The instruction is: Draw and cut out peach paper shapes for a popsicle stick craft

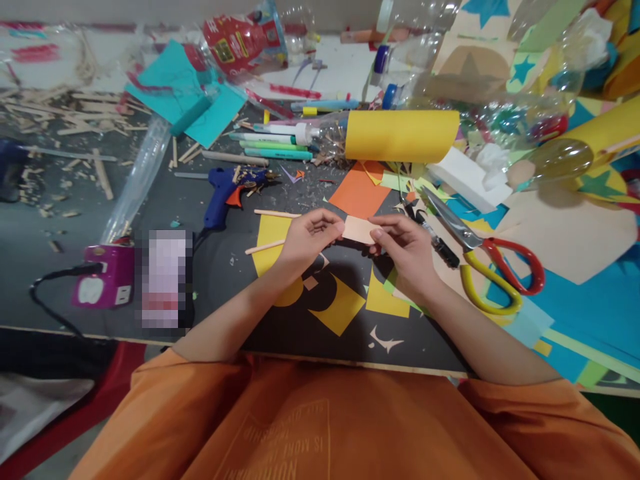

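Observation:
Between my two hands, above the dark tabletop, is a small peach paper piece (358,229). My left hand (316,235) pinches its left end between thumb and fingers. At the other end my right hand (404,245) grips it the same way. Two thin wooden sticks (265,247) lie by my left hand, over yellow paper (270,230). Below my hands are a cut yellow scrap (343,303) and another yellow piece (385,297). An orange paper sheet (361,189) lies just beyond them. To the right of my right hand is a black marker (435,240).
Large scissors (475,243) with red and yellow handles lie at right. A blue glue gun (223,193) lies left, near a purple power adapter (104,277). Behind are a yellow paper-wrapped bottle (403,136), several pens (275,147), and clear bottles. Wood bits (65,113) litter the far left.

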Demonstrator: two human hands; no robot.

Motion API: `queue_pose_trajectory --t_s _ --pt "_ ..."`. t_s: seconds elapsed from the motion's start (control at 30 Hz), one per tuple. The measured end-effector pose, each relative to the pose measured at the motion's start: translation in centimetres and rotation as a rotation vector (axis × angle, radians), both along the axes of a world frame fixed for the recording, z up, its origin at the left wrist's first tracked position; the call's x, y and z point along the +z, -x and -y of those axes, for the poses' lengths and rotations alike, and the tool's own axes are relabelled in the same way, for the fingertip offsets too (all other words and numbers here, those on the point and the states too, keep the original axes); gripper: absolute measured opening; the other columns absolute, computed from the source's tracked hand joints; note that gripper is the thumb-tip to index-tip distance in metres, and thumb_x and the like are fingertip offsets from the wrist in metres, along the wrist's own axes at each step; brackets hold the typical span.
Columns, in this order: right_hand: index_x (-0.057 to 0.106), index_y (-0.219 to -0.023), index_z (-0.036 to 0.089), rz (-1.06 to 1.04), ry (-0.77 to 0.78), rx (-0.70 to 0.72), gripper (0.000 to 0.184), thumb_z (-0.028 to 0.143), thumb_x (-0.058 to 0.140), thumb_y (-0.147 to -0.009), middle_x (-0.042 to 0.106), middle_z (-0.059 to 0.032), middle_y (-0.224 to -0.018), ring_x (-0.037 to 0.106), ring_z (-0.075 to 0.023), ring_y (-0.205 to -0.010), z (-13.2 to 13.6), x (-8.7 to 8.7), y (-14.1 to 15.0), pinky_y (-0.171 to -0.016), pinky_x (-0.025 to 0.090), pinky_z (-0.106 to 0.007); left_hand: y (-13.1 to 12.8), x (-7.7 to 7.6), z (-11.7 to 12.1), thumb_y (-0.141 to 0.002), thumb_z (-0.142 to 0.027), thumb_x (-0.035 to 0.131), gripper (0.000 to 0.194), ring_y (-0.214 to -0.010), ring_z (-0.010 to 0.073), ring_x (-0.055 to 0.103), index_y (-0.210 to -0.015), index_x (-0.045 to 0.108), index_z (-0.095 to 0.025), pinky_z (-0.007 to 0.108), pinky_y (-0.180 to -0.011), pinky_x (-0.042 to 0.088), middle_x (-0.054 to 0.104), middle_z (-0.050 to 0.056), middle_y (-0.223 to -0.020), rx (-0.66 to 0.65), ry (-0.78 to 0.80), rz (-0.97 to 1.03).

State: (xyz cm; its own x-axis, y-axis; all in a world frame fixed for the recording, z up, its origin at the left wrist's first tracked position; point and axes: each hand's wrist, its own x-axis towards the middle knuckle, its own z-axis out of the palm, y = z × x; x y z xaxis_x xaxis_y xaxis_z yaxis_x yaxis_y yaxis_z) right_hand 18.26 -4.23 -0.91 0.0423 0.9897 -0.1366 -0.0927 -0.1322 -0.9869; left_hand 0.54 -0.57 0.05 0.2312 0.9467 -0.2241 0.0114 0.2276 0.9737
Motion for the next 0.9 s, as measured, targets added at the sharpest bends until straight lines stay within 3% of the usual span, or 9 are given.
queue_pose_trajectory --t_s 0.4,0.73,0.9 --pt "0.069 -0.090 0.026 0.032 0.009 0.034 0.028 0.050 0.074 -0.076 0.066 0.0042 -0.063 0.061 -0.0131 -0.053 0.06 0.10 0.03 -0.054 0.052 -0.029 0.16 -0.34 0.21 -0.075 -0.033 0.068 0.023 -0.048 0.0083 0.045 -0.063 0.053 -0.019 0.021 -0.046 0.034 0.051 -0.004 -0.053 -0.082 -0.060 -0.084" --pt "0.069 -0.090 0.025 0.075 0.009 0.088 0.025 0.047 0.072 -0.079 0.067 0.0029 -0.067 0.061 -0.0122 -0.054 0.15 0.11 -0.04 -0.058 0.054 -0.030 0.07 -0.02 0.24 -0.074 -0.028 0.067 0.019 -0.046 0.0070 0.043 -0.067 0.052 -0.020 0.021 -0.046 0.036 0.051 -0.005 -0.054 -0.089 -0.050 -0.046" --pt "0.071 -0.090 0.025 0.059 0.018 0.102 0.024 0.045 0.073 -0.078 0.068 0.0027 -0.069 0.061 -0.0113 -0.054 0.25 0.18 0.01 -0.058 0.055 -0.029 -0.03 0.23 0.51 -0.073 -0.028 0.066 0.021 -0.046 0.0068 0.036 -0.063 0.049 -0.020 0.021 -0.043 0.029 0.044 -0.006 -0.054 -0.069 -0.094 -0.071"
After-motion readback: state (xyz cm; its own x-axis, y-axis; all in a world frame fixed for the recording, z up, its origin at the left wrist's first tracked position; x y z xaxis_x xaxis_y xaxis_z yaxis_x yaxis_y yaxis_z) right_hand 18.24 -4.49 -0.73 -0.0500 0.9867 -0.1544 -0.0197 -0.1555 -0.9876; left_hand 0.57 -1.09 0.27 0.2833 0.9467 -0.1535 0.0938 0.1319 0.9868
